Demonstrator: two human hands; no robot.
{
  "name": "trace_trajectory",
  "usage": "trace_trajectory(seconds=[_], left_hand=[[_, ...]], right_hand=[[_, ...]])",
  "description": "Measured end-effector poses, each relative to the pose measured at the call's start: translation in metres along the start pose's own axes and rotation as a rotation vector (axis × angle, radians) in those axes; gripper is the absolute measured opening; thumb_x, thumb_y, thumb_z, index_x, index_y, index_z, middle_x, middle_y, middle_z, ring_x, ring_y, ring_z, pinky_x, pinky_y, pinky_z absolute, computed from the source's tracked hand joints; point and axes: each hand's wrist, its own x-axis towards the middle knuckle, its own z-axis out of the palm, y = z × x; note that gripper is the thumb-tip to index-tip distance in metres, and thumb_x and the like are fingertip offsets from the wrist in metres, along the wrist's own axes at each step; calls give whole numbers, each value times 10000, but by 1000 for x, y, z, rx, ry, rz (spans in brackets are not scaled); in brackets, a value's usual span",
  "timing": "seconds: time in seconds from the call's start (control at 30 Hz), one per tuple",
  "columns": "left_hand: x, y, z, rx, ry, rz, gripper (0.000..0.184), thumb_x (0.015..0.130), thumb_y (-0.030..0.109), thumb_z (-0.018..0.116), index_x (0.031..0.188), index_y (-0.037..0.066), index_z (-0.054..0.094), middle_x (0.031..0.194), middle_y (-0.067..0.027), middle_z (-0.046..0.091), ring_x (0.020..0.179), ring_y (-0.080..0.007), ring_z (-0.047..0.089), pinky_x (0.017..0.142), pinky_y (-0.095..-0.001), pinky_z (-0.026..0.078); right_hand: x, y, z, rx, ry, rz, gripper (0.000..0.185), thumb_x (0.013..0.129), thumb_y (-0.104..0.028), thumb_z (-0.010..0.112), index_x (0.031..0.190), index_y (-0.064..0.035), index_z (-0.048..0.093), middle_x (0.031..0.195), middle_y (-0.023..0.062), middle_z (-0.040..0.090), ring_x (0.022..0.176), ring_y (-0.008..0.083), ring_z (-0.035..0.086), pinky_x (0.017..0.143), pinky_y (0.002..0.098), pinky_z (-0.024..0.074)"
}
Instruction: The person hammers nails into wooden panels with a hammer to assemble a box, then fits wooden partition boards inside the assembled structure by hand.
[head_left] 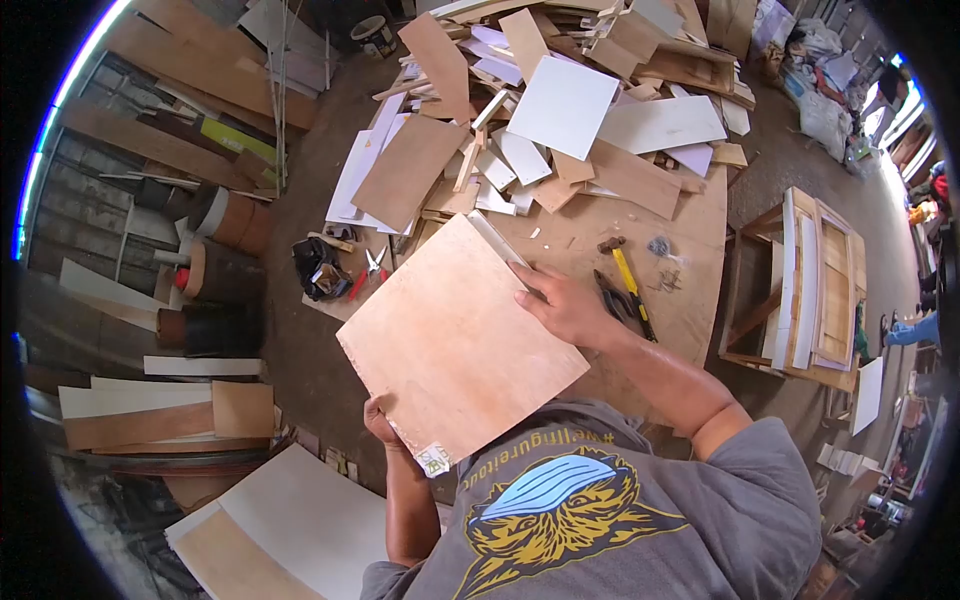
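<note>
A square, light-brown plywood panel [465, 335] is tilted in front of my chest, with a small green-and-white sticker [433, 459] at its bottom corner. My left hand [381, 420] is closed on the panel's lower left edge, its thumb on the face and the other fingers hidden underneath. Along the upper right edge, my right hand [565, 305] grips the board, with fingers at the rim. Just right of that hand lie black-handled pliers [613, 297] and a hammer [627, 280] with a yellow-and-black handle. Red-handled cutters [369, 272] rest to the panel's left.
A heap of wood and white board offcuts [560, 110] covers the far part of the worktable [690, 300]. A black pouch [322, 268] sits at its left edge. Wooden frames [815, 280] stand on the right. Boards [290, 520] lean at lower left. Another person's blue sleeve [915, 330] shows far right.
</note>
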Motion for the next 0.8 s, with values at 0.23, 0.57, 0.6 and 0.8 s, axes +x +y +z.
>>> trace_trajectory(seconds=[0.23,0.57,0.6,0.8], left_hand=[[2,1,8,51,-24,17,875,789,316,579,1572,-43,428,1492,-289,571,1315,-475,614,1104,-604,519],[6,-1,13,7,-68,8,918,788,334,577,1602,-40,377,1540,-301,522,1364,-504,566,1143,-626,478],[7,-1,14,5,-77,2,919,788,334,578,1602,-42,376,1539,-302,522,1363,-506,566,1142,-627,479],[10,0,14,18,-74,4,917,787,332,579,1595,-53,377,1530,-310,529,1349,-510,576,1135,-624,485]], right_hand=[[-5,1,0,-15,100,-55,513,1109,-337,550,1596,-183,506,1444,197,601,1297,377,613,1093,416,490],[-13,4,-7,-43,161,-55,498,1084,-324,602,1540,-128,567,1437,175,629,1257,350,650,1044,397,524],[-15,1,-8,-56,175,-60,507,1076,-331,618,1536,-124,571,1437,173,632,1249,347,658,1038,397,529],[-15,5,-9,-30,198,-75,512,1050,-343,663,1507,-121,606,1454,199,638,1251,370,671,1052,397,535]])
